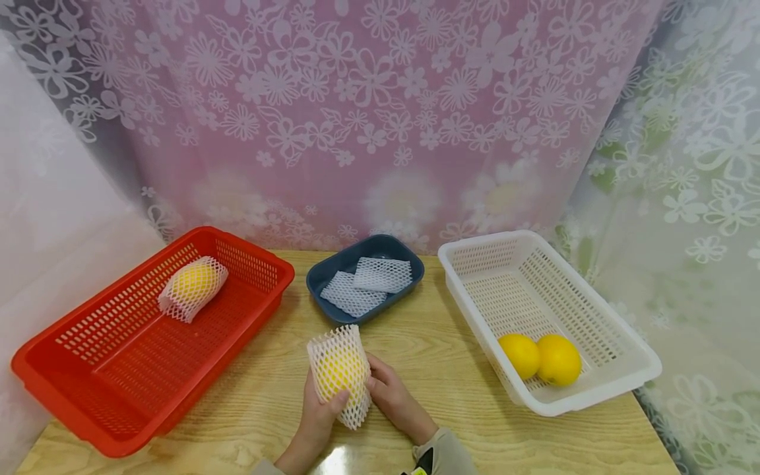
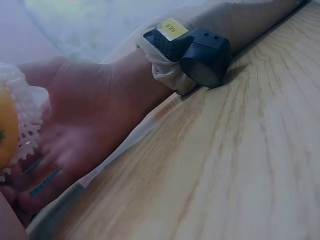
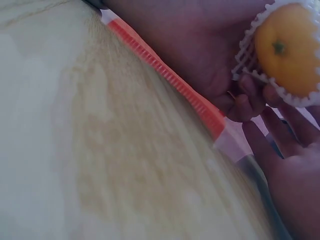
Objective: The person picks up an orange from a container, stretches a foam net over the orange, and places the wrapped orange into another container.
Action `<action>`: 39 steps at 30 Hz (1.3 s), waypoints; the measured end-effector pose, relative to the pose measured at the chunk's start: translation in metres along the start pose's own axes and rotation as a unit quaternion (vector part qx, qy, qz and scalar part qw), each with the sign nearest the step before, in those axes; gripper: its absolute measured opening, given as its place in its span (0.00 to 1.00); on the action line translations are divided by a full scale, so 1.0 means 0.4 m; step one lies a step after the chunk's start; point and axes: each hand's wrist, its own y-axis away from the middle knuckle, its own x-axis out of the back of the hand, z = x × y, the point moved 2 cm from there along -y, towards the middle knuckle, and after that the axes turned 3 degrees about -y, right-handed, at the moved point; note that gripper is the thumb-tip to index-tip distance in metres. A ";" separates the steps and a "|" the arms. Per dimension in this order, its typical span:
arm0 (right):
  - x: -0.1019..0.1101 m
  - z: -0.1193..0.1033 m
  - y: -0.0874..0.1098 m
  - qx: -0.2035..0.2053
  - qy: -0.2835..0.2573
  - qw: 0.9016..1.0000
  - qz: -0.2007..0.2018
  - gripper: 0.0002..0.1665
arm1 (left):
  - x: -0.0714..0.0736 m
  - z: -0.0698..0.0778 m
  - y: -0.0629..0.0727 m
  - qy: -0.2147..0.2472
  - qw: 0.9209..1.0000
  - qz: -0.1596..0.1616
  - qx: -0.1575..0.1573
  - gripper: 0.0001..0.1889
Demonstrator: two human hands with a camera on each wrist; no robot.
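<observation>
An orange (image 1: 341,371) sits inside a white foam net sleeve (image 1: 356,414) above the front middle of the table. My left hand (image 1: 317,410) grips the sleeved orange from the left, its thumb across the net's front. On the other side my right hand (image 1: 398,401) holds the sleeve's edge between thumb and fingers. In the right wrist view the orange's stem end (image 3: 279,47) shows through the sleeve's open end. The left wrist view shows the right palm (image 2: 82,110) beside the net, its fingertips partly hidden.
A red basket (image 1: 196,389) at left contains another sleeved orange (image 1: 196,282). At the back middle, a dark blue tray (image 1: 317,280) holds flat foam net sleeves (image 1: 382,274). Two bare oranges (image 1: 559,360) lie in the white basket (image 1: 617,343) at right. Floral curtains (image 1: 368,132) hang behind the table.
</observation>
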 end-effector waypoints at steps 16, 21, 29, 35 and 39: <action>0.000 0.006 0.004 -0.025 -0.016 1.000 -0.001 0.36 | 0.016 -0.001 0.001 -0.047 0.999 -0.005 -0.006 0.32; 0.003 0.008 0.005 -0.026 -0.020 0.999 0.014 0.34 | 0.028 -0.009 -0.002 -0.123 0.992 -0.006 -0.010 0.24; 0.010 0.008 0.002 0.002 -0.031 0.998 0.053 0.30 | 0.035 -0.009 -0.007 -0.244 0.966 0.013 -0.078 0.24; 0.012 0.009 -0.001 -0.012 -0.038 0.996 0.082 0.26 | 0.030 -0.004 -0.010 -0.226 0.971 0.018 -0.076 0.21; 0.017 0.009 -0.002 -0.001 -0.026 0.993 0.113 0.19 | 0.025 0.002 -0.010 -0.212 0.975 0.023 -0.068 0.21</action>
